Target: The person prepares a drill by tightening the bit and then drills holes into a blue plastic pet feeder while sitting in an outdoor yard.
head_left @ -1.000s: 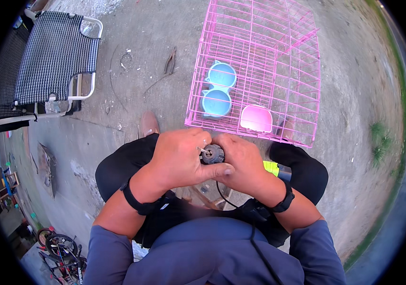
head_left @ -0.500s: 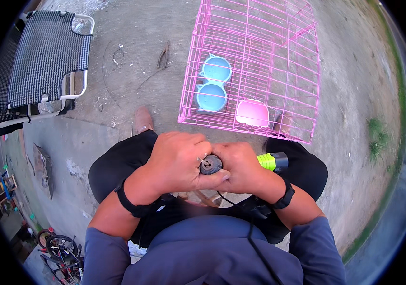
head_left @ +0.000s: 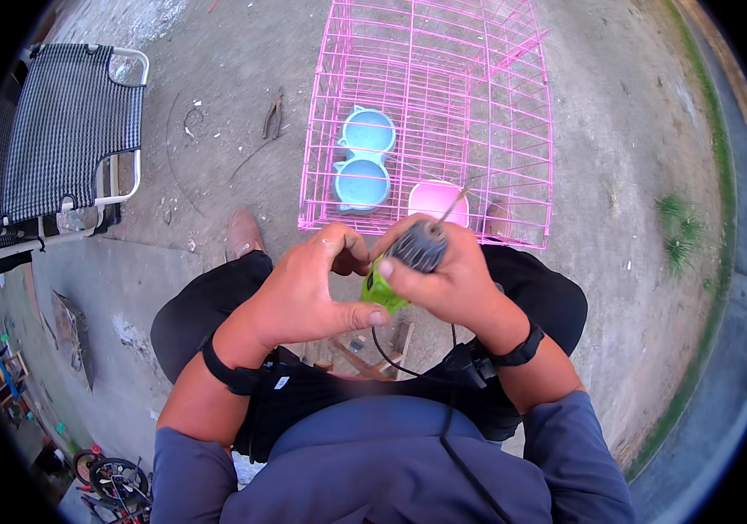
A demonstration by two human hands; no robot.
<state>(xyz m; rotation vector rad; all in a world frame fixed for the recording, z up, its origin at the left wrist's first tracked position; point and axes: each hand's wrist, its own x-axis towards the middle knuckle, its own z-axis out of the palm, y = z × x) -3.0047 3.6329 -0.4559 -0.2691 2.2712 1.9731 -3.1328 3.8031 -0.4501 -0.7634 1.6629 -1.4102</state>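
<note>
In the middle of the frame, the right hand [head_left: 454, 278] is closed around a green drill [head_left: 418, 248], its bit pointing to the upper right. The left hand [head_left: 303, 284] is loosely curved beside it, thumb spread from the fingers; whether it touches the drill I cannot tell. Beyond, at upper centre, a pink cage [head_left: 311, 144] holds a pink dish [head_left: 437, 199] and a blue double bowl [head_left: 363, 179]. Pliers [head_left: 274, 116] lie on the ground [head_left: 605, 262] left of the cage.

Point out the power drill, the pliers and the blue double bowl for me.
Power drill [head_left: 419, 248], head view: on its dark chuck.
Pliers [head_left: 275, 112], head view: near the joint.
Blue double bowl [head_left: 364, 158], head view: the bridge between its dishes.
</note>
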